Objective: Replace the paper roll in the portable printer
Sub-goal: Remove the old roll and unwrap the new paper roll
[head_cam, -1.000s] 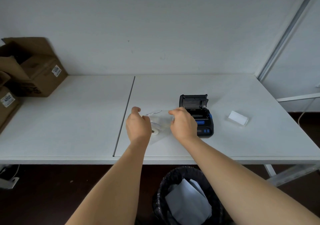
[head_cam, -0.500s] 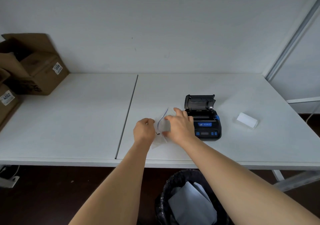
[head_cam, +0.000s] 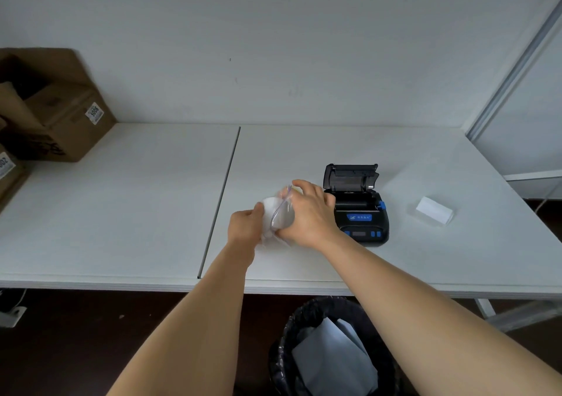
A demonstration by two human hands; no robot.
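The black portable printer [head_cam: 360, 213] with blue buttons stands on the white table [head_cam: 121, 213], its lid tipped open at the back. Just left of it, both hands meet on a clear plastic bag [head_cam: 282, 216] that holds a white paper roll [head_cam: 269, 210]. My left hand [head_cam: 245, 228] pinches the bag's left side. My right hand [head_cam: 307, 213] grips the bag's opening from above and covers its right part. A second white paper roll [head_cam: 434, 214] in a clear wrap lies to the right of the printer.
Brown cardboard boxes [head_cam: 51, 115] sit at the table's far left against the wall. A black-lined waste bin [head_cam: 331, 350] with white paper in it stands on the floor below the table's front edge. A metal frame post [head_cam: 514, 73] rises at the right.
The hands have drawn closer together on the bag. My right hand has closed over its opening, and the white roll now shows between the hands.
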